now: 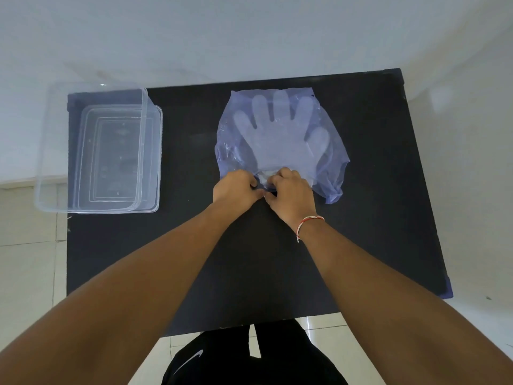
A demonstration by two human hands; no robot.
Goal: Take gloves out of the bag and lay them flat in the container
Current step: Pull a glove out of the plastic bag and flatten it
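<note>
A translucent blue plastic bag (330,162) lies flat on the black table (249,259), right of centre. Clear gloves (277,132) show through it as a stack, fingers pointing away from me. My left hand (236,188) and my right hand (290,194) meet at the bag's near edge, both pinching the plastic at its opening. How many gloves are inside cannot be told. The clear rectangular container (91,201) stands at the table's left end with nothing in it.
The container overhangs the table's left edge, with its clear lid (155,162) lying under or beside it. A white wall runs behind the table. Pale floor tiles lie to both sides. My dark trousers show below the near edge.
</note>
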